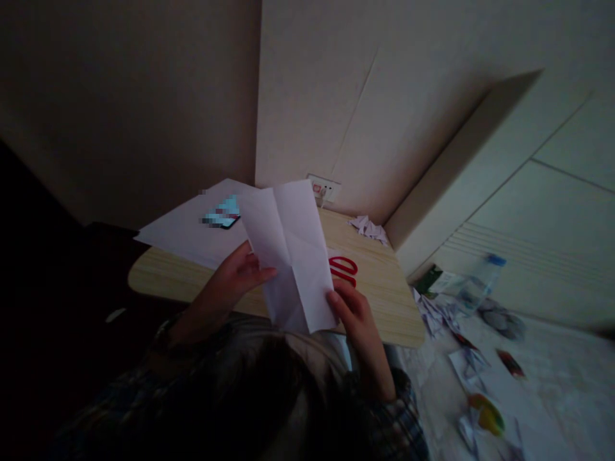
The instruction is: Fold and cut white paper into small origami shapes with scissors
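A creased white sheet of paper point(293, 253) is held upright above a small wooden table point(379, 282). My left hand point(237, 275) pinches the sheet's left edge with thumb in front. My right hand point(355, 314) grips the lower right corner, fingers closed on the paper. The sheet shows a lengthwise crease and folded lower flaps. Red-handled scissors point(343, 269) lie on the table just behind the sheet, near my right hand.
Large white sheets point(192, 230) and a phone point(223, 216) lie at the table's left. Folded paper pieces point(369, 227) sit by the wall under a socket point(323, 188). On the bed at right lie a plastic bottle point(478, 282), paper scraps point(439, 314) and coloured bits point(487, 413).
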Tool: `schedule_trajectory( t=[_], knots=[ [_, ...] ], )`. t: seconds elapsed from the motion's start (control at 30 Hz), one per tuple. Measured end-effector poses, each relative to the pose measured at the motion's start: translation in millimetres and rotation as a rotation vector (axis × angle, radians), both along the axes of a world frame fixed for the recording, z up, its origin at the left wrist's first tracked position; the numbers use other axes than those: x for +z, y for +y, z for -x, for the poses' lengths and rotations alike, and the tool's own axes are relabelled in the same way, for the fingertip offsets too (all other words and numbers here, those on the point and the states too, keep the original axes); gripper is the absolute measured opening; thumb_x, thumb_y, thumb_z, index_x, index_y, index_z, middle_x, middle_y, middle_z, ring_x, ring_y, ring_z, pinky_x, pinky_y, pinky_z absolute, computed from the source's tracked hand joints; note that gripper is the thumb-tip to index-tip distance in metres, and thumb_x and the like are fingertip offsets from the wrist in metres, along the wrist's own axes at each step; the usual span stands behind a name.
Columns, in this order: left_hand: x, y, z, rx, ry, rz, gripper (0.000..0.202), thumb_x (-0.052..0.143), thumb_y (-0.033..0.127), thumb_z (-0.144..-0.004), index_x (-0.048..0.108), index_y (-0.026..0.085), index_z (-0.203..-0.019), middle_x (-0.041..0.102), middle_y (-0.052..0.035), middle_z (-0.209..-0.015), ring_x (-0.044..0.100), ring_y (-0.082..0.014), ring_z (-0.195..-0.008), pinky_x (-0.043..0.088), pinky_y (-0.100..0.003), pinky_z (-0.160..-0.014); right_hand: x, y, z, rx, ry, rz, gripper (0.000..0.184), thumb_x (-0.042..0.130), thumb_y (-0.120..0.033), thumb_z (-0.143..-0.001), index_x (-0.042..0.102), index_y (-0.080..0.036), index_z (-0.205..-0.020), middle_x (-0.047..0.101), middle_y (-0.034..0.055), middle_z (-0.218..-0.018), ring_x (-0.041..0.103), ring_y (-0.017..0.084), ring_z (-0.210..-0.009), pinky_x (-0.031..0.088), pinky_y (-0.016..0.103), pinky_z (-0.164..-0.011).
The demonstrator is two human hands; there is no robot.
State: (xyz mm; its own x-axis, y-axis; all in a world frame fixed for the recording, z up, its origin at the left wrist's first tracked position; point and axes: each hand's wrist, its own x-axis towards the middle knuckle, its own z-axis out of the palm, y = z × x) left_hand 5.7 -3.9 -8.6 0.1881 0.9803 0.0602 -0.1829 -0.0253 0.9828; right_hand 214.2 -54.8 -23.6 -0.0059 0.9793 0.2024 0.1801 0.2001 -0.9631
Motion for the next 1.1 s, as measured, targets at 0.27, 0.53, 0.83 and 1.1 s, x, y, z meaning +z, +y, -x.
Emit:
schedule_trajectory(
  t=[0.27, 0.53, 0.83, 1.1],
  knots=[
    [7.7, -7.3, -6.9, -0.166, 0.097, -0.084, 0.045, 0.07, 0.039, -0.071, 0.059, 0.021, -0.111, 0.073, -0.006, -0.095, 0.068, -0.0258, -0.09, 0.054, -0.034, -0.079, 4.4, 6.4, 18.5, -0.157, 0.152, -0.071, 0.033, 0.067, -0.04, -0.076, 0.065, -0.024, -0.105, 0.071, 0.0041, -0.108, 0.064, 0.024, -0.101, 0.051, 0.037, -0.087],
    [8.0, -18.3, -16.4, -0.153, 0.161, -0.129, 0.047, 0.063, 0.04, -0.079, 0.055, 0.021, -0.121, 0.066, -0.007, -0.118, 0.059, -0.0273, -0.111, 0.047, -0.036, -0.096, 3.0, 6.5, 35.1, -0.286, 0.179, -0.063, 0.042, 0.067, -0.035, -0.076, 0.056, -0.022, -0.114, 0.067, 0.0059, -0.113, 0.062, 0.023, -0.102, 0.049, 0.035, -0.089],
    [7.7, -16.5, -20.4, -0.165, 0.137, -0.116, 0.032, 0.063, 0.039, -0.077, 0.056, 0.021, -0.103, 0.069, -0.0064, -0.103, 0.064, -0.0258, -0.1, 0.051, -0.035, -0.085, 2.0, 6.7, 36.3, -0.363, 0.181, -0.081, 0.036, 0.065, -0.038, -0.078, 0.055, -0.021, -0.109, 0.065, 0.0055, -0.104, 0.06, 0.022, -0.093, 0.049, 0.033, -0.08],
    [2.3, -10.9, -19.2, 0.128, 0.101, -0.196, 0.024, 0.072, 0.031, -0.069, 0.053, 0.02, -0.078, 0.067, -0.0015, -0.092, 0.066, -0.016, -0.08, 0.053, -0.029, -0.078, 5.2, 4.0, 38.4, -0.462, 0.251, -0.061, 0.04, 0.066, -0.041, -0.076, 0.056, -0.019, -0.106, 0.066, 0.0077, -0.1, 0.061, 0.023, -0.088, 0.049, 0.033, -0.072]
  ],
)
